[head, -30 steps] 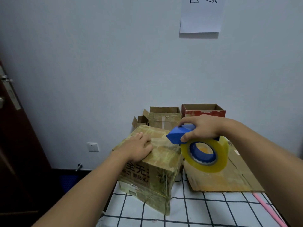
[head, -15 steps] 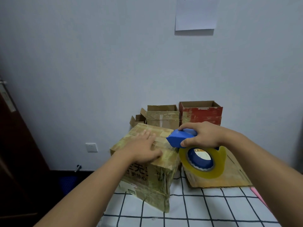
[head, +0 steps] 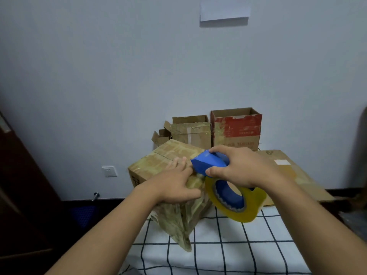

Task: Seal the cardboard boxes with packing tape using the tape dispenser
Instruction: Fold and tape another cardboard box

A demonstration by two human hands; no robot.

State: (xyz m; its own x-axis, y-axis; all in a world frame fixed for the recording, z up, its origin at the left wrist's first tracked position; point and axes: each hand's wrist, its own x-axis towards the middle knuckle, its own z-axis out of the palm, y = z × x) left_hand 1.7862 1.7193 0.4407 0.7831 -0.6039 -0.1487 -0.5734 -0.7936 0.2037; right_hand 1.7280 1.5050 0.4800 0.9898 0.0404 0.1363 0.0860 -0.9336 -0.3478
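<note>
A closed cardboard box (head: 158, 165), heavily wrapped in old yellowish tape, stands at the table's left edge. My left hand (head: 176, 185) lies on the box's near top corner, fingers straight and thumb over the edge. My right hand (head: 240, 167) grips the blue tape dispenser (head: 208, 163), whose front tip touches the box top by my left fingers. The yellow tape roll (head: 234, 201) hangs below my right hand, beside the box's right side.
Behind stand an open brown box (head: 190, 132), a small open box (head: 161, 135) and an open red box (head: 236, 126) against the wall. A flattened cardboard sheet (head: 288, 171) lies at the right. The tablecloth (head: 218, 245) is white with a black grid.
My right hand has brought the dispenser left and down onto the box top. My left hand slid toward the box's near right corner. The camera tilted down.
</note>
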